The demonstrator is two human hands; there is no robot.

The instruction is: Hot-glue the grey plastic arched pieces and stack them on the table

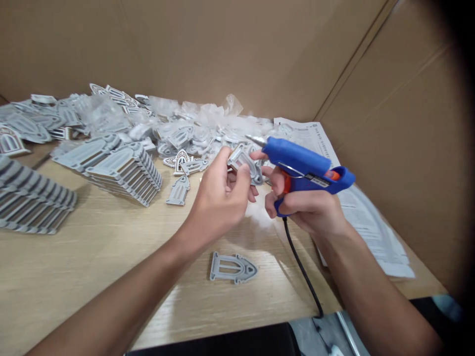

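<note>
Left hand (218, 193) pinching gray piece (242, 154), right hand (313, 210) gripping glue gun (297, 154), stacks (128, 170) leftward; pile (180, 134) behind

Bare left hand (222, 195), slender-fingered; bare right hand (315, 210), likewise slender-fingered; bare left forearm (137, 291), narrow at the wrist, widening away from it; bare right forearm (374, 282), similar taper; both wrists unadorned.

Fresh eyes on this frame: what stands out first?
The bright blue glue gun in the right hand, beside the gray arched window piece held in the left hand. Next, the neat stacks of similar pieces at left, then the jumbled heap along the cardboard wall.
</note>
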